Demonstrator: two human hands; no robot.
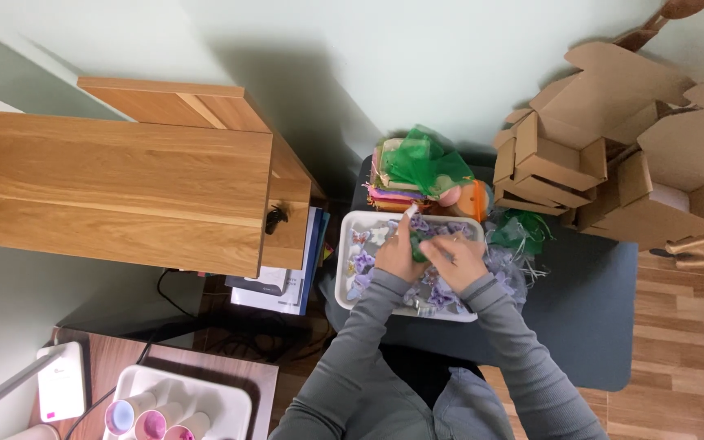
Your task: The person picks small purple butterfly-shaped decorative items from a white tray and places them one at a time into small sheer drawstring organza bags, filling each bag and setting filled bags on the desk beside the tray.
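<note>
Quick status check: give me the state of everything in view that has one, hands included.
Left hand: closed on the small green pouch, over the tray.
Right hand: also pinching the small green pouch.
White tray: holds many purple pieces.
Green mesh bag: crumpled, lying on the stack of coloured bags.
Cardboard boxes: flaps open, piled loosely.
Wooden desk: top bare.

A tray [350, 281] lies on a floor mat [588, 326], holding small paper flowers [363, 262]. Both hands, the left hand [398, 254] and the right hand [459, 259], meet over the tray, touching at a small pouch [419, 248]. Behind the tray sits a stack of pouches [413, 167]. Right of it stand cardboard boxes [613, 155]. Left of the tray stands a wooden cabinet [124, 187], with books [287, 281] between them. Near the person, at left, a table [230, 379] carries a second tray of cups [181, 407].
</note>
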